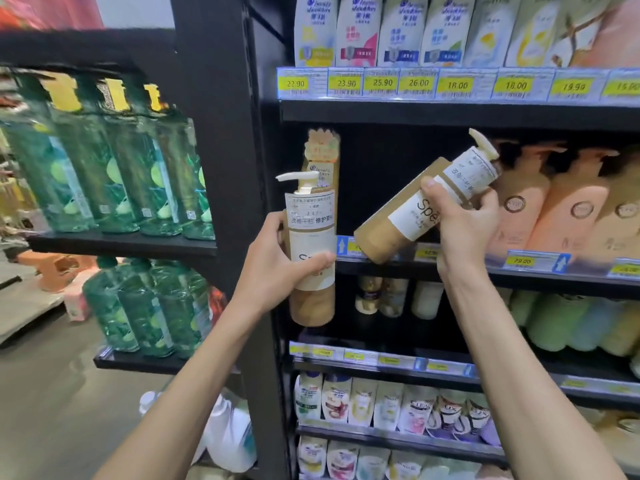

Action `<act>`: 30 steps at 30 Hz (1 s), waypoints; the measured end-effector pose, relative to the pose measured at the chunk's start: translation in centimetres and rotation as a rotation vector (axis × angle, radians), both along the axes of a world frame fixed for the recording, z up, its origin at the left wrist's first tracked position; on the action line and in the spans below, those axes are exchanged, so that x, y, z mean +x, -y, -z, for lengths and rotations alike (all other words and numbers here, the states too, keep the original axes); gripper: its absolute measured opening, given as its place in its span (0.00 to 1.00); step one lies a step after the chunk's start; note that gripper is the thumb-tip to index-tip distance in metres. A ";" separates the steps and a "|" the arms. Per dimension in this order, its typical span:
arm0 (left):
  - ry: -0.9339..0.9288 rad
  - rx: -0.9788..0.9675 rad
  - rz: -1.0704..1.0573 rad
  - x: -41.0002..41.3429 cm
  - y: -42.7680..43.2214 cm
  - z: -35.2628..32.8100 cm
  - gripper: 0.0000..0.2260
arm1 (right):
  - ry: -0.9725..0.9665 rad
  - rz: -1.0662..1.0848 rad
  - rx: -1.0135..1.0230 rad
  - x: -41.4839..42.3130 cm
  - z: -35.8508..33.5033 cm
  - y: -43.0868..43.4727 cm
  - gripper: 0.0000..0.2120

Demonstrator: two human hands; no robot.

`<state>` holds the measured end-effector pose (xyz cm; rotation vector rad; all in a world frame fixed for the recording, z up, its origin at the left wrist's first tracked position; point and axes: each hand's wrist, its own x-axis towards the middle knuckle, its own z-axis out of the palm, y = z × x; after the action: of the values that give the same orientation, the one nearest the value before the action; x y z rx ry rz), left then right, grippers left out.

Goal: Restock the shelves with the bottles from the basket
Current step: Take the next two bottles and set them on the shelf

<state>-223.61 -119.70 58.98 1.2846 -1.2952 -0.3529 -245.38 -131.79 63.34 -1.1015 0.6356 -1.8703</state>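
Note:
My left hand [287, 261] grips a tan pump bottle [311, 303] with a white label, held upright in front of the shelf post. My right hand [460, 223] grips a second tan pump bottle [391, 220], tilted with its pump up to the right and its base over the edge of the middle shelf [398, 265]. Behind the left bottle a tan bottle with an orange tag [322, 157] stands on that shelf. The shelf space between it and the peach bottles [568, 209] is dark. No basket is in view.
White shampoo bottles [381, 29] line the top shelf above yellow price tags. Pastel bottles [571, 323] and small bottles sit one shelf down, refill pouches [391, 407] lower. Green bottles [114, 161] fill the side rack on the left. White jugs [228, 434] stand by the floor.

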 end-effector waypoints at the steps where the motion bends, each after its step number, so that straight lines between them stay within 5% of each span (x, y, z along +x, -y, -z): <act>1: -0.004 -0.002 0.000 0.1 0.1 -0.1 0.35 | 0.022 0.022 0.000 0.5 0.0 0.2 0.26; 13: -0.021 0.004 -0.005 1.0 0.9 0.0 0.34 | 0.306 0.092 0.120 3.9 0.4 3.7 0.33; 30: -0.023 0.014 -0.019 1.6 1.4 1.5 0.33 | -0.566 0.168 -0.108 6.0 0.2 5.5 0.30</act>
<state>-222.02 -121.13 57.45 1.3001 -1.2628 -0.3630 -239.36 -137.29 63.10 -1.7177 0.9749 -1.7436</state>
